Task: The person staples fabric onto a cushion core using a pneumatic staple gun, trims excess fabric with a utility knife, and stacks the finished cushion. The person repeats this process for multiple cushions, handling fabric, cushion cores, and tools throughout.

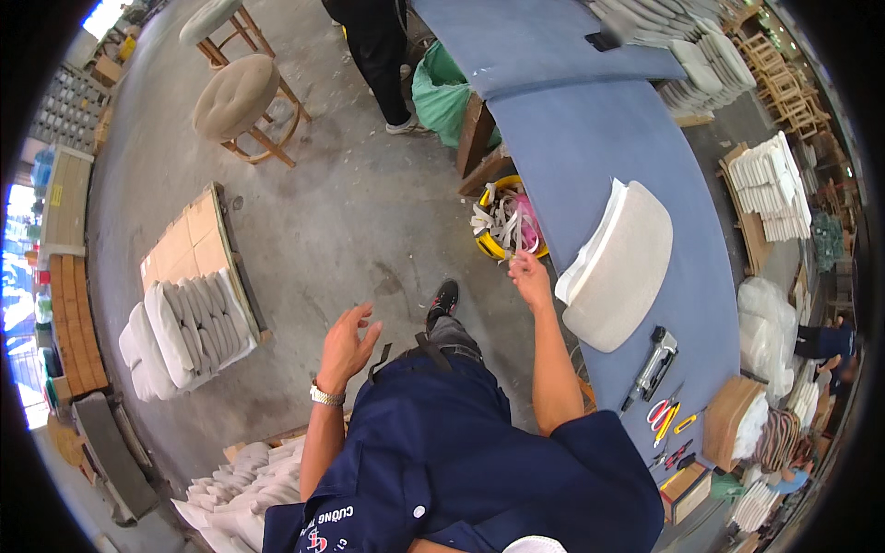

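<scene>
My left hand [348, 346] hangs over the floor beside my leg, fingers apart with nothing in them. My right hand [529, 279] is at the left edge of the blue-topped table [590, 129], fingers curled in a pinch. Whatever they hold is too small to make out. Just beyond it on the floor stands a yellow bucket [484, 244] filled with pale fabric strips [505, 221] and something pink. Right of that hand, a curved beige upholstered cushion [627, 267] lies on the table over white layers.
On the table lie a staple gun [651, 369], red-handled scissors [657, 412] and a yellow cutter [685, 424]. Cushions [189, 327] are stacked on a pallet at left. Round stools [238, 97], a green sack [441, 92] and a standing person [373, 55] are farther off.
</scene>
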Action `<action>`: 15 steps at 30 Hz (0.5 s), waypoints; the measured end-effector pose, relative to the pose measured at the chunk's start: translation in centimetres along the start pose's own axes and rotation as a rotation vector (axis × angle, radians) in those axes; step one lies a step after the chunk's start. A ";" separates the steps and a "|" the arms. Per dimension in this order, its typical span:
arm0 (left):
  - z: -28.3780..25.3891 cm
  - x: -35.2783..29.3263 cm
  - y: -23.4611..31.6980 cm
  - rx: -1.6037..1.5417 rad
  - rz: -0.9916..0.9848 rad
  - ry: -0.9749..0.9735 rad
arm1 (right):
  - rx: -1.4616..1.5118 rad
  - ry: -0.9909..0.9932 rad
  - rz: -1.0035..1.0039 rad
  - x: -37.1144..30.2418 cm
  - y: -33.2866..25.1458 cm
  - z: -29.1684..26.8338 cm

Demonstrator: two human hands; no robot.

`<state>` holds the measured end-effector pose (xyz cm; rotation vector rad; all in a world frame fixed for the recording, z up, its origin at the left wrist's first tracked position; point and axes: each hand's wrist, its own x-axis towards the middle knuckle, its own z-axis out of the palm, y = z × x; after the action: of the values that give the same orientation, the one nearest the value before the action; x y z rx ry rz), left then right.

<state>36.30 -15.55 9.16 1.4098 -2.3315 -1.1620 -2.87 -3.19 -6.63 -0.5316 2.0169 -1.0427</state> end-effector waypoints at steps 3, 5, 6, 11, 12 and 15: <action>1.4 1.9 1.7 -0.053 -0.020 -0.022 | 0.275 -0.167 -0.110 -3.4 -6.7 0.6; 2.4 2.9 2.5 -0.038 -0.048 -0.133 | 0.427 -0.168 -0.244 -6.3 -11.1 -0.6; 2.8 2.7 2.9 -0.028 -0.081 -0.166 | 0.484 -0.151 -0.321 -7.5 -13.7 -2.0; 4.7 3.0 2.7 0.140 0.174 -0.288 | 0.512 0.112 -0.741 -13.9 -24.5 -8.2; 4.6 3.4 3.3 0.147 0.226 -0.324 | 0.490 0.141 -0.795 -14.6 -25.2 -8.1; 4.1 4.2 3.9 0.105 0.253 -0.334 | 0.383 0.103 -0.897 -15.5 -27.5 -6.0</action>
<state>29.28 -15.87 8.15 0.9680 -2.7347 -1.2967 1.97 -5.88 25.08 -1.2343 1.5771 -1.9576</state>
